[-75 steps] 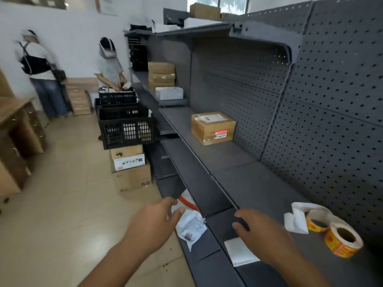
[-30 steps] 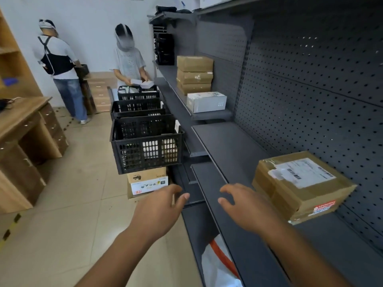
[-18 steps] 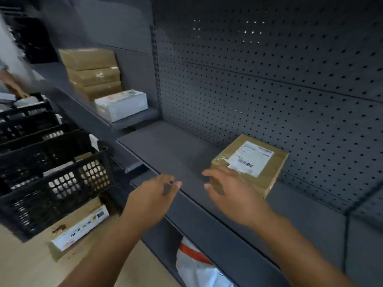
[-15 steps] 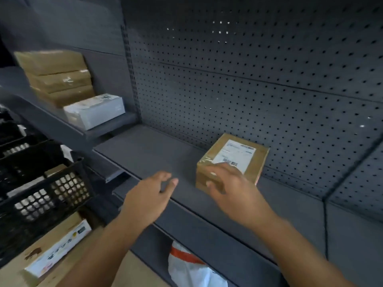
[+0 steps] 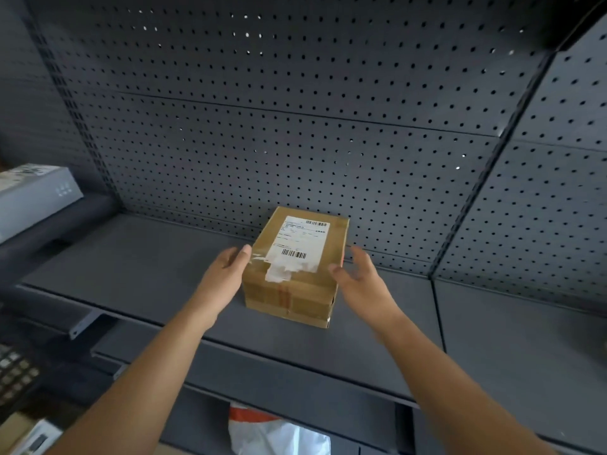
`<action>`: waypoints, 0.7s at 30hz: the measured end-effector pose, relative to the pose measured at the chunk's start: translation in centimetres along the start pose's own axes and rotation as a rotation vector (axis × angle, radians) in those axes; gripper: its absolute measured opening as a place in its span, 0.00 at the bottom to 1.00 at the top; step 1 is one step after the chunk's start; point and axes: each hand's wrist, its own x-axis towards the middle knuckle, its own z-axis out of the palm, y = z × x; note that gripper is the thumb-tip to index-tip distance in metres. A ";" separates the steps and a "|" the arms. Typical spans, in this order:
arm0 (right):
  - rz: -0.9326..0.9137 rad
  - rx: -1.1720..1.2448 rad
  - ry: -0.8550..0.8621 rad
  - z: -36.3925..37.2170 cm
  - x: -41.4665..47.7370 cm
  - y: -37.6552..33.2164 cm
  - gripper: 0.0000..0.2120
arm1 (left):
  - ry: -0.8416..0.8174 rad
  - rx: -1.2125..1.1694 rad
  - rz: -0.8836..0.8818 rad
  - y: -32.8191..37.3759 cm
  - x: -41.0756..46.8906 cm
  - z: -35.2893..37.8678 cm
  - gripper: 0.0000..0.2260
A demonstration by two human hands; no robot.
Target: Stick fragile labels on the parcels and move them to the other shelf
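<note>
Flanking the parcel, left hand and right hand spread (left seemingly touching); grey box leftward; bag below.

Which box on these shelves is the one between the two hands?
The brown taped parcel bearing the white shipping label, flanked by the left hand and right hand. The pale grey box sits far left, away from both.

Parcel on shelf — pegboard just behind.

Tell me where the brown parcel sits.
Head view: the brown parcel sits centre-frame on the grey shelf, near the pegboard, between the left hand and right hand.
</note>
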 end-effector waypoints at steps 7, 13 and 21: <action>0.241 0.184 -0.098 2.2 1.6 1.2 0.30 | -0.095 -0.083 -0.056 -0.7 0.7 1.5 0.17; 0.247 0.222 -0.096 2.2 1.8 1.7 0.22 | -0.087 -0.091 -0.017 -0.2 -0.9 1.7 0.10; 0.173 0.199 -0.061 -1.0 0.1 1.0 0.18 | -0.125 -0.141 0.010 1.3 -3.4 2.3 0.14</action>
